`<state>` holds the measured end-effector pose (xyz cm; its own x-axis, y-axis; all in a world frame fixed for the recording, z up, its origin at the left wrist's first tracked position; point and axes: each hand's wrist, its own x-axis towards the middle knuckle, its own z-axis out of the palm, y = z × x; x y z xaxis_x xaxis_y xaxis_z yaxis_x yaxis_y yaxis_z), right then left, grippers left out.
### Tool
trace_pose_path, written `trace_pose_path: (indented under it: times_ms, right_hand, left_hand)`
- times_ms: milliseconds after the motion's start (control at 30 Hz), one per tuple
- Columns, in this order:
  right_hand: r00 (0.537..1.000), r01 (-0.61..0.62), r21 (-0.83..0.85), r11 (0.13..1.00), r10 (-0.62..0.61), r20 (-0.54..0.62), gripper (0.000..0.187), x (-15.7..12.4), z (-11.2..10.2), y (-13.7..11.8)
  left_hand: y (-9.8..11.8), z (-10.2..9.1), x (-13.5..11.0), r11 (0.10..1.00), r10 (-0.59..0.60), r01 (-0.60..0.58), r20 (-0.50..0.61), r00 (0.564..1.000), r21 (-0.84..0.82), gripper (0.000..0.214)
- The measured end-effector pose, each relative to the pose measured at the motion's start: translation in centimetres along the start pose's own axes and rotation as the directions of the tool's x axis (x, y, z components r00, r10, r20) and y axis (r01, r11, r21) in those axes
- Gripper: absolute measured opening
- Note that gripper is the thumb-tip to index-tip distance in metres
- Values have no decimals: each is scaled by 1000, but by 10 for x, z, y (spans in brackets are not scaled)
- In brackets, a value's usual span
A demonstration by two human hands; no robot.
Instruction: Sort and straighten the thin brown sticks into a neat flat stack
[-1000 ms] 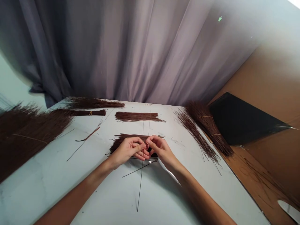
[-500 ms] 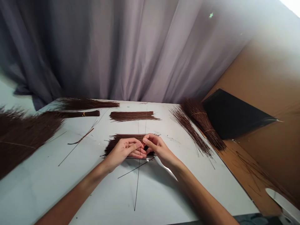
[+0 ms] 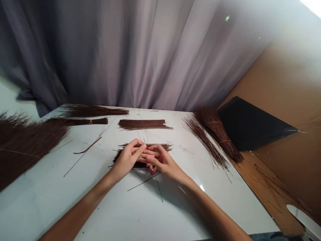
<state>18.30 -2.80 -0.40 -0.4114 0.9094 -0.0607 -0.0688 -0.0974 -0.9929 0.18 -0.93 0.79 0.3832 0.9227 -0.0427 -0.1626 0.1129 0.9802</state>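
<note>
My left hand (image 3: 129, 156) is closed, its thumb pressed to its fingers on thin dark brown twigs (image 3: 143, 124). Touching it from the right is my right hand (image 3: 164, 163), also closed, thumb against fingers around the same twigs. Their thin ends rise beyond my fingers toward the curtain, and a straight end (image 3: 158, 189) sticks out below toward me. Just under both hands lies a pile of dark brown twigs (image 3: 140, 164), partly hidden by them. A single twig (image 3: 142, 182) slants over the table in front of the pile. Exactly which fingers grip each twig is hidden.
Farther back lies a second trimmed twig bundle (image 3: 142, 124). Bushy twigs (image 3: 30, 147) and a tied bundle (image 3: 97, 121) are at left. Loose twigs (image 3: 205, 139) and a larger tied bundle (image 3: 220, 134) line the right edge. A grey curtain (image 3: 140, 53) hangs behind the white table (image 3: 112, 214).
My hands have come together, the right one shifting slightly left and down. The long twig end below them now leans right and shows shorter, while more twig length shows above.
</note>
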Motion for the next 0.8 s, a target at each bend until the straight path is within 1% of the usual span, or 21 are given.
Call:
trace_pose_path:
  times_ms: [67,167,300,367,467,567,800]
  right_hand:
    - [1000,21,34,999,-21,-1,50,-1,4,1]
    - [995,37,40,999,-33,-89,52,-1,7,1]
    - [987,39,-55,998,-47,-155,37,1,3,-1]
    - [984,43,-87,995,-57,-167,36,1,2,-3]
    - [993,53,-51,997,-59,-106,38,0,3,-6]
    - [997,56,1,998,-56,-46,39,-2,4,-9]
    - [997,63,53,997,-60,-47,37,-2,1,-10]
  left_hand:
    - [1,-1,1,998,52,-52,-30,998,24,35]
    - [0,-4,1,991,109,-102,-77,991,87,32]
    - [-1,-6,2,968,176,-148,-127,976,202,31]
    - [-1,-6,2,956,201,-167,-125,971,243,31]
    - [1,-5,1,931,251,-205,-122,960,302,29]
    - [3,-5,0,921,265,-216,-112,958,325,27]
    - [7,-3,1,928,252,-208,-110,961,308,26]
